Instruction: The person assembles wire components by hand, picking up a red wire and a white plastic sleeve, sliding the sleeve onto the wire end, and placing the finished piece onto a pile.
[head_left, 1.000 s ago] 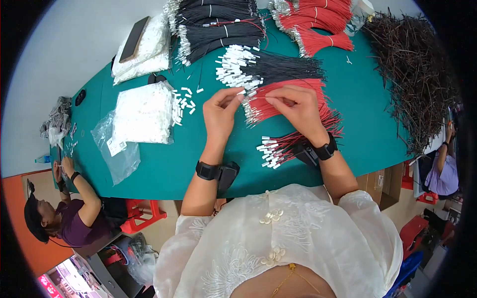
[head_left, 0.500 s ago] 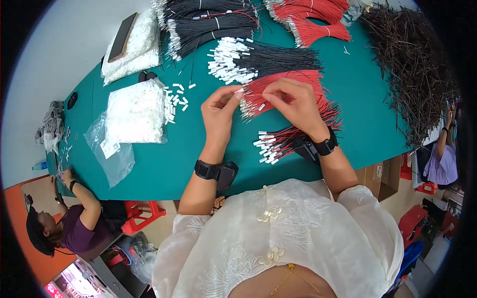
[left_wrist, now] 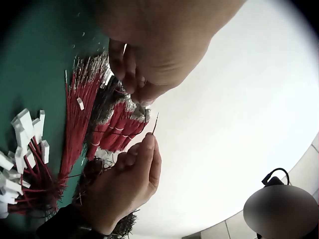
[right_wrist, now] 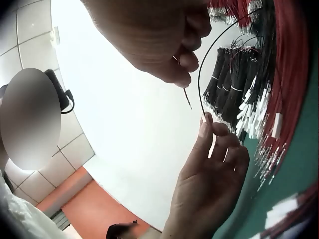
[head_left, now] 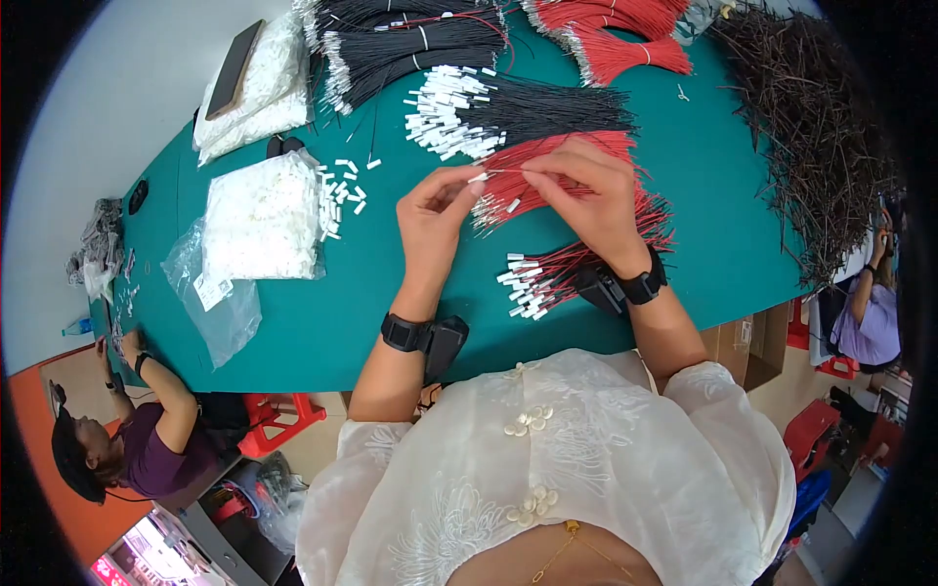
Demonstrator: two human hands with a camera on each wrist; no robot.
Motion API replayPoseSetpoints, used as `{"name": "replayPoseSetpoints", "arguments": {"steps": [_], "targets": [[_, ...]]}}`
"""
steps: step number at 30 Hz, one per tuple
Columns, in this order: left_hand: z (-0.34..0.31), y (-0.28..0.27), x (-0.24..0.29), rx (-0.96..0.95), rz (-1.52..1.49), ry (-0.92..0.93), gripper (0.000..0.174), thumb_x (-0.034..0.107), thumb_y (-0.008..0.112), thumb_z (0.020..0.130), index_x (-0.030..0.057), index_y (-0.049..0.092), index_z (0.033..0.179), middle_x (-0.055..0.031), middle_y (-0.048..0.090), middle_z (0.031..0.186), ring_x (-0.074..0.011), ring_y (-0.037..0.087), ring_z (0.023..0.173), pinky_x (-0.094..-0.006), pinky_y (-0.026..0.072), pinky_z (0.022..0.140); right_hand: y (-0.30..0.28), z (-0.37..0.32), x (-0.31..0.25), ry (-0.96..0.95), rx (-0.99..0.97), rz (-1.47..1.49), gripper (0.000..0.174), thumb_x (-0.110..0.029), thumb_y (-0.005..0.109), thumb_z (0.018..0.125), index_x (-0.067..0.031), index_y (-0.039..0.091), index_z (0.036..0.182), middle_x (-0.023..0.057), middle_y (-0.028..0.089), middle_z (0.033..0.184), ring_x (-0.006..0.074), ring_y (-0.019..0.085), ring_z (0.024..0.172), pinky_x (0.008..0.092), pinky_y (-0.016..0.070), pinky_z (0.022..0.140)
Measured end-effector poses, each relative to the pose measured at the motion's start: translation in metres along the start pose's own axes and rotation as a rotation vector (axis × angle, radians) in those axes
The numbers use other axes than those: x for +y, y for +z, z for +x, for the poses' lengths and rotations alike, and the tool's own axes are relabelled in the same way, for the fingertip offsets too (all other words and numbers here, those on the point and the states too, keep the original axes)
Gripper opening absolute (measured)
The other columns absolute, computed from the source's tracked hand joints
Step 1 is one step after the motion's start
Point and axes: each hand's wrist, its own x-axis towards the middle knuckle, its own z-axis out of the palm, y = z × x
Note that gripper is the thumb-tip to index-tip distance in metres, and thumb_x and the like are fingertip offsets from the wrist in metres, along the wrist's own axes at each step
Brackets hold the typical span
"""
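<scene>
Between thumb and index finger, my left hand [head_left: 430,215] pinches a small white connector [right_wrist: 205,118]. A thin black wire [right_wrist: 199,77] curves away from that connector in the right wrist view. My right hand [head_left: 598,205] pinches a short red wire [right_wrist: 187,95] near its end, and the bare metal tip points toward the connector. In the right wrist view a gap shows between tip and connector. Both hands are above a spread bundle of red wires [head_left: 547,186], on which one loose white connector [head_left: 513,205] lies. Black wires with white connectors [head_left: 445,117] lie just behind.
Red wires with white connectors [head_left: 528,288] lie near my right wrist. Loose white connectors [head_left: 337,200] sit beside a full plastic bag [head_left: 262,220] at left. Tied black bundles [head_left: 420,54] and red bundles [head_left: 630,59] lie behind; a dark wire heap [head_left: 806,137] is at right.
My right hand drew back from the left, and has since shifted slightly right with the red wire between its fingertips. The left hand keeps its pinch. The head view has shifted a little.
</scene>
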Motion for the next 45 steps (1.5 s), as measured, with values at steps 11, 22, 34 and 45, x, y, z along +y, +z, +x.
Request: {"name": "replayPoseSetpoints", "arguments": {"steps": [11, 22, 34, 45], "targets": [[-0.001, 0.001, -0.004, -0.090, 0.041, -0.021, 0.014, -0.001, 0.075, 0.091, 0.0005, 0.076, 0.105, -0.0002, 0.071, 0.095, -0.0024, 0.059, 0.078, -0.0179, 0.0454, 0.069, 0.000, -0.001, 0.010, -0.087, 0.052, -0.114, 0.015, 0.002, 0.081, 0.078, -0.0014, 0.077, 0.092, 0.0097, 0.071, 0.080, 0.0224, 0.067, 0.072, 0.0314, 0.0513, 0.063], [0.001, -0.002, -0.005, -0.095, 0.023, -0.051, 0.014, -0.001, 0.075, 0.092, 0.0001, 0.076, 0.105, -0.0006, 0.071, 0.097, -0.0026, 0.060, 0.079, -0.0179, 0.0459, 0.069, 0.006, -0.003, 0.013, -0.038, 0.041, -0.080, 0.014, 0.002, 0.081, 0.078, -0.0016, 0.077, 0.091, 0.0082, 0.070, 0.078, 0.0190, 0.066, 0.070, 0.0291, 0.0498, 0.060], [0.001, 0.000, -0.001, -0.078, -0.014, -0.043, 0.014, 0.001, 0.074, 0.092, 0.0008, 0.075, 0.107, 0.0014, 0.070, 0.089, -0.0030, 0.060, 0.075, -0.0177, 0.0462, 0.067, 0.011, -0.006, 0.013, -0.012, -0.010, -0.025, 0.012, 0.002, 0.081, 0.079, -0.0024, 0.076, 0.089, 0.0061, 0.067, 0.075, 0.0159, 0.062, 0.065, 0.0277, 0.0475, 0.056], [-0.001, -0.002, -0.001, -0.087, 0.012, -0.104, 0.014, 0.004, 0.074, 0.094, 0.0009, 0.075, 0.107, 0.0006, 0.071, 0.089, -0.0028, 0.059, 0.073, -0.0182, 0.0460, 0.065, 0.011, -0.006, 0.010, -0.011, 0.023, -0.015, 0.011, 0.000, 0.081, 0.080, -0.0027, 0.076, 0.089, 0.0060, 0.067, 0.075, 0.0153, 0.061, 0.064, 0.0268, 0.0458, 0.054]]}}
